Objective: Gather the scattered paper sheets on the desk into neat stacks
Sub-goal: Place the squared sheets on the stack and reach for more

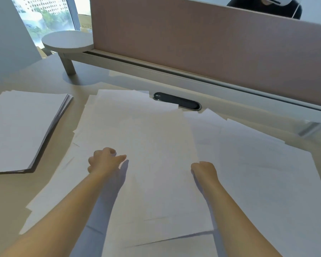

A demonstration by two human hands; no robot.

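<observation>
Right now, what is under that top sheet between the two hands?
More loose white sheets fan out from beneath the top sheet, toward the left hand, the right hand and the far edge. How many lie below is covered.

Office, desk (93, 82), fabric partition (211, 45), cable grommet (177, 101)

White loose sheets (143, 138) overlap mid-desk; a neat stack (22, 127) lies left.

Behind the desk we see a pink partition panel (211, 43). A round white shelf (68, 41) stands at its left end, and a dark oval cable port (183, 103) lies near it.
</observation>
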